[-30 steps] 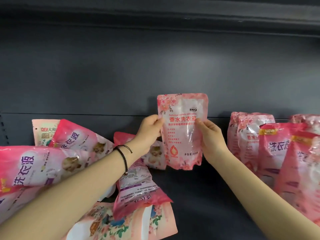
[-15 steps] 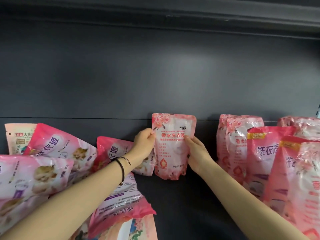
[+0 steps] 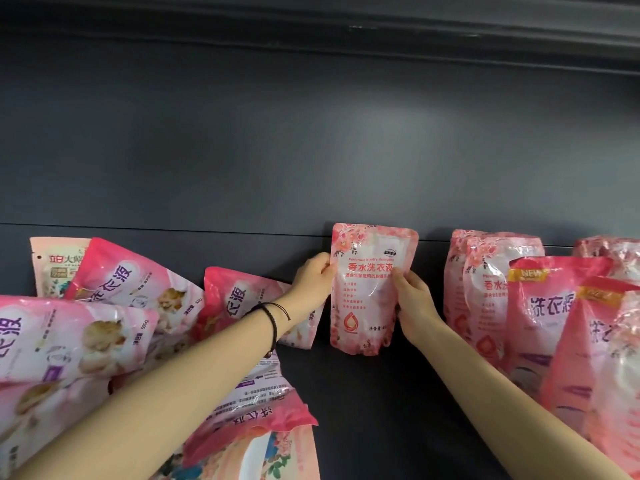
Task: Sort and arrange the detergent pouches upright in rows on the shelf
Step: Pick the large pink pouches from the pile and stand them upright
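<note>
A light pink floral detergent pouch [image 3: 369, 289] stands upright against the shelf's dark back wall, its bottom on or just above the shelf floor [image 3: 381, 410]. My left hand [image 3: 313, 277] pinches its left edge. Its right edge is gripped by my right hand [image 3: 412, 303], thumb across the front. To the right, matching floral pouches [image 3: 485, 289] stand upright, with darker pink pouches [image 3: 547, 313] in front of them. Left of my arms, several pink pouches [image 3: 131, 289] lie tilted and piled in disorder.
The dark back wall [image 3: 311, 150] rises behind everything, and the shelf above [image 3: 311, 26] overhangs at the top. A beige pouch [image 3: 55, 265] leans at the far left. A flowered pouch [image 3: 263, 455] lies flat near the front edge.
Both hands have carried the floral pouch down and back from mid-air, bringing it against the back wall at shelf-floor level.
</note>
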{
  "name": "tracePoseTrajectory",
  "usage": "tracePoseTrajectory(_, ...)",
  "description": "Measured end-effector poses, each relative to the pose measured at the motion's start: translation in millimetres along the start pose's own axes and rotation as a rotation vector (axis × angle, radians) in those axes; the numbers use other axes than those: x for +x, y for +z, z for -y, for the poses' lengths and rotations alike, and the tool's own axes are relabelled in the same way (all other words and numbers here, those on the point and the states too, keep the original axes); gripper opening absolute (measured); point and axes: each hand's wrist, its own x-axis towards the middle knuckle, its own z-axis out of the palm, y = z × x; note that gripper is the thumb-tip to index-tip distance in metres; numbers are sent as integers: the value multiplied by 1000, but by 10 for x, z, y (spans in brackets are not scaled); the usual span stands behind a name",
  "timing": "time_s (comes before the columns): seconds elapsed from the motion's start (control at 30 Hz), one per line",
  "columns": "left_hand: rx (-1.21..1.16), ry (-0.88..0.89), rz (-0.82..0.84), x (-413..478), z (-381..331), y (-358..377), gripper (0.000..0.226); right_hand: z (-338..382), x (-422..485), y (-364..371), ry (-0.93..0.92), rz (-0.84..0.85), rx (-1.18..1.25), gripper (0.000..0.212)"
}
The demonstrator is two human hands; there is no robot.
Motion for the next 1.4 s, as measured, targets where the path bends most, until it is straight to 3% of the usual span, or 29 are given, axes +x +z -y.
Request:
tracePoseTrajectory(0.07, 30, 4, 17, 6, -23, -26, 24, 26, 20, -23, -57, -44, -302, 25)
tracePoseTrajectory(0.13, 118, 33, 46, 9, -34, -100, 24, 122, 32, -82, -130, -58, -788, 37)
tracePoseTrajectory(0.2, 369, 128, 87, -23, -70, -254, 26, 284, -12, -141, -139, 17, -1194, 42)
tracePoseTrajectory(0.27, 733, 227, 161, -89, -135, -471, 29, 452, -102, -151, -64, 143, -1447, 48)
tracePoseTrajectory(0.33, 1086, 346, 213, -149, -192, -706, 31, 569, -183, -113, 29, 261, -1592, 55)
tracePoseTrajectory(0.4, 1289, 422, 275, -208, -205, -929, 30, 639, -227, -49, 64, 332, -1683, 55)
tracePoseTrajectory(0.57, 1586, 491, 315, -392, -28, -1387, 25, 705, -270, 262, -152, 529, -1896, 37)
tracePoseTrajectory(0.83, 1637, 428, 255, -483, 269, -2012, 35, 654, -462, 1226, -437, 675, -1943, 40)
tracePoseTrajectory(0.97, 1540, 419, 189, -508, 367, -2367, 34, 479, -390, 1680, -592, 647, -1846, 36)
tracePoseTrajectory(1.07, 1349, 308, 215, -534, 495, -2482, 31, 232, -321, 1959, -704, 595, -1700, 39)
tracePoseTrajectory(1.4, 1053, 226, 201, -485, 746, -2373, 8, -350, -217, 2336, -685, 429, -1437, 30)
